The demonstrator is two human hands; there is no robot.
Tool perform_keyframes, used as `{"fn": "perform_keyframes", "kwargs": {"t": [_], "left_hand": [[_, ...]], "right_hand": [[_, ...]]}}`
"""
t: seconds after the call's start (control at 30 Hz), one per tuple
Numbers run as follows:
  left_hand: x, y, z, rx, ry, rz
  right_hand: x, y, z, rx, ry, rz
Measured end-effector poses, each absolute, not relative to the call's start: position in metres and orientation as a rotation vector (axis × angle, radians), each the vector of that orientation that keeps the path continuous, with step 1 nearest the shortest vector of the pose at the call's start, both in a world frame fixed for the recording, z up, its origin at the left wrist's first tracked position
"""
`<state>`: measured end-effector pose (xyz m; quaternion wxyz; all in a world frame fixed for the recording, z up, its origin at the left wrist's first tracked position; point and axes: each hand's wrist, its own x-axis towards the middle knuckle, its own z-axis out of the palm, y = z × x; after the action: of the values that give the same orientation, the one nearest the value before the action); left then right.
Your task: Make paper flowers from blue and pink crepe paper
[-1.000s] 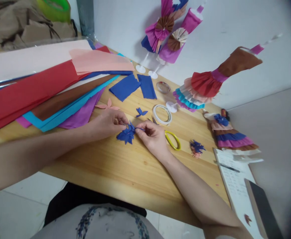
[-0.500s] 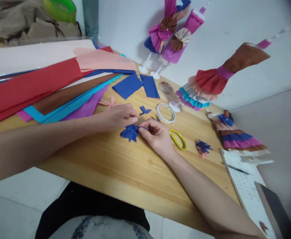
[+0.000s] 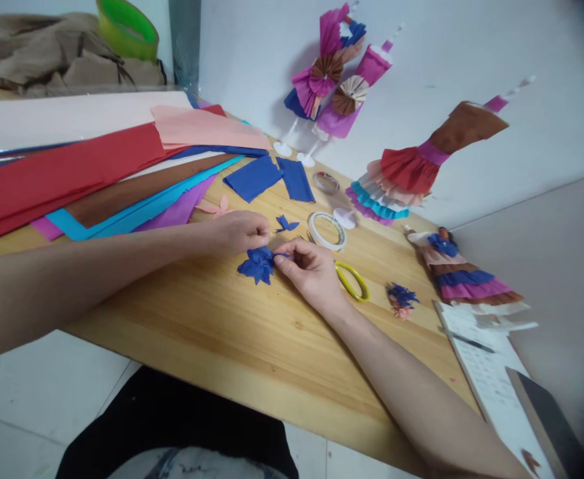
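Note:
My right hand (image 3: 314, 269) pinches the narrow end of a blue paper flower (image 3: 257, 266) between thumb and fingertips. Its pointed petals spread just above the wooden table (image 3: 212, 339). Close to the petals, my left hand (image 3: 242, 233) is closed, its fingertips pressed together; what lies in them is too small or hidden to name. Beyond the hands rests a small blue petal piece (image 3: 287, 224). Scissors with yellow handles (image 3: 352, 282) lie beside my right hand, their blades partly hidden behind it. A pink petal piece (image 3: 217, 207) sits behind my left wrist.
Folded coloured paper, including a red sheet (image 3: 62, 173), covers the left side. Blue paper rectangles (image 3: 253, 178), a white tape roll (image 3: 328, 231) and a clear tape roll (image 3: 326, 181) lie behind. Paper-dressed stands (image 3: 422, 153) line the wall. Fringed bits (image 3: 400, 298) and a notebook (image 3: 481, 359) are right.
The view has shifted slightly. Both hands stay close together around the blue flower, with the left fingertips a little farther from the right ones.

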<state>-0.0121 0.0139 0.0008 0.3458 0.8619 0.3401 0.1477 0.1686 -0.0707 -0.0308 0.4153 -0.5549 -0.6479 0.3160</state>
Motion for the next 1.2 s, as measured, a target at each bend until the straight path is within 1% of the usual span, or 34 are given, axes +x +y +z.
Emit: {"fn": "perform_keyframes", "kwargs": {"t": [0.17,0.6,0.9,1.03,1.2], "left_hand": [[-0.014,0.011,0.002,2.187,0.869,0.457],[-0.024,0.011,0.002,2.277,0.747,0.404],[-0.027,0.015,-0.001,2.38,0.659,0.396],[-0.027,0.016,-0.003,2.434,0.592,0.405],[-0.027,0.009,0.001,2.414,0.631,0.384]], "right_hand": [[0.168,-0.072,-0.029,-1.403,-1.665,0.77],[0.162,-0.077,-0.023,-1.363,-1.808,0.598],[0.161,-0.08,-0.023,-1.405,-1.816,0.617],[0.159,-0.081,-0.02,-1.406,-1.86,0.573],[0.159,-0.082,-0.02,-1.386,-1.905,0.529]]}}
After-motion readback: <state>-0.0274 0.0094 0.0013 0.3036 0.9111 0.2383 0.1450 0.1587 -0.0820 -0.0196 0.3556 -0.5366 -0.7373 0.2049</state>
